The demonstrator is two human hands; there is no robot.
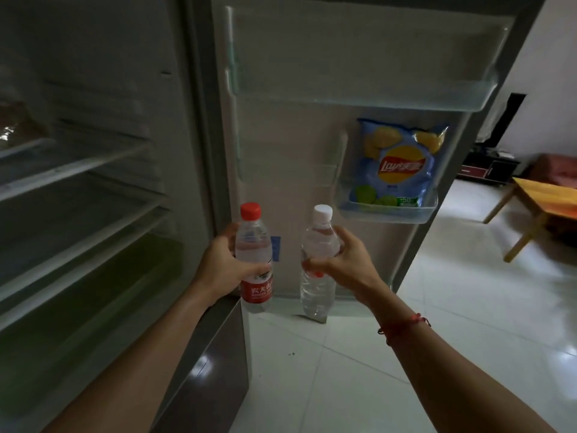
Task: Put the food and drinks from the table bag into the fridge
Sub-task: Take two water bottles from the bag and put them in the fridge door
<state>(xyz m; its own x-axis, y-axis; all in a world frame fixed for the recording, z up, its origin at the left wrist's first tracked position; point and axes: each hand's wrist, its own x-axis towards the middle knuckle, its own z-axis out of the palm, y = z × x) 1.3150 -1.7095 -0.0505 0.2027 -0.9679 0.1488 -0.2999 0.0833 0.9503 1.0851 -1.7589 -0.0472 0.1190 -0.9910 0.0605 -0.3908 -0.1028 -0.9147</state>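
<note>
My left hand (223, 264) grips a water bottle with a red cap and red label (253, 245), held upright in front of the open fridge door (293, 170). My right hand (343, 260) grips a second clear water bottle with a white cap (318, 242), also upright, just to the right of the first. A blue bag of Lay's chips (399, 164) stands in the small door bin (390, 214) at the right. The fridge interior (78, 182) lies to the left with glass shelves.
A long clear door bin (359, 98) spans the upper door. Something brownish in a bag sits on an upper shelf (15, 126) at far left. A wooden table (543, 207) stands on the white tiled floor (437, 307) to the right.
</note>
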